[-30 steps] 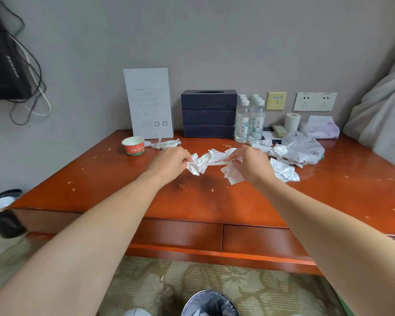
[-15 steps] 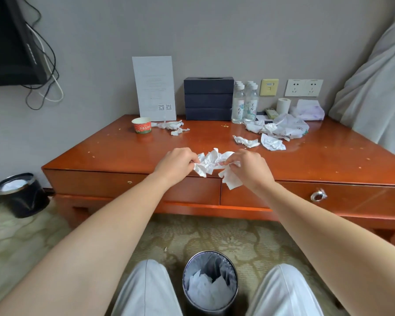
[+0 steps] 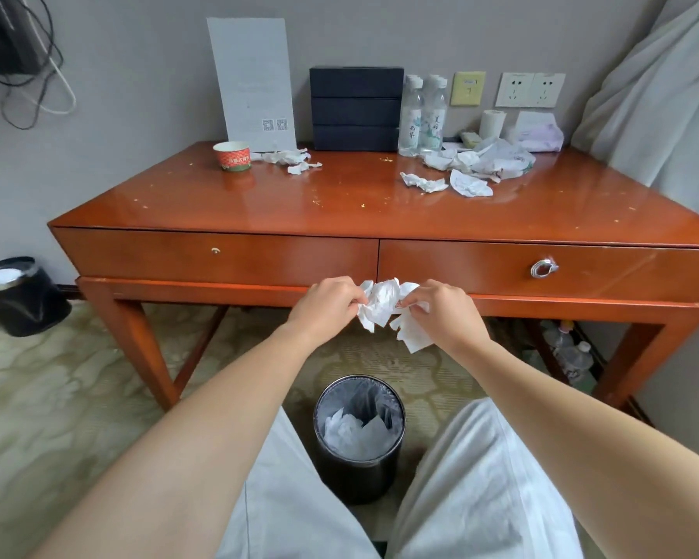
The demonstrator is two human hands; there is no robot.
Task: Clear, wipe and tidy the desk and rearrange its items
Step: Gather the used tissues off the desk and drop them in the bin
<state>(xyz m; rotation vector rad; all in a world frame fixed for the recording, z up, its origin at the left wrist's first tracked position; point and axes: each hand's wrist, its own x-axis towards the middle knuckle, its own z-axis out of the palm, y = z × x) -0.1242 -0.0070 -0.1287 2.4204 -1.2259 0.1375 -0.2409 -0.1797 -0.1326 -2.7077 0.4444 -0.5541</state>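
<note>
One bunch of crumpled paper [image 3: 382,306] hangs in the air in front of the desk [image 3: 239,203], level with its drawers. The left hand [image 3: 325,304] pinches one side of it and the right hand [image 3: 444,312] pinches the other side. The fingers curl round the paper, and a loose flap dangles below the right hand. Both arms reach out straight ahead, with the hands close together and knuckles up.

The black bin [image 3: 356,478] stands on the floor between the person's knees, lower and nearer than the paper. It has white paper inside. To do this step well, the hands should probably squash the bunch into one tight ball. Then they should bring it right over the bin's mouth and only then let go, so no loose bit flutters onto the carpet.

More crumpled scraps [image 3: 424,182] lie on the desk top near the water bottles [image 3: 422,115]. A few lie beside the paper cup [image 3: 232,156], so the clearing looks far from done.
</note>
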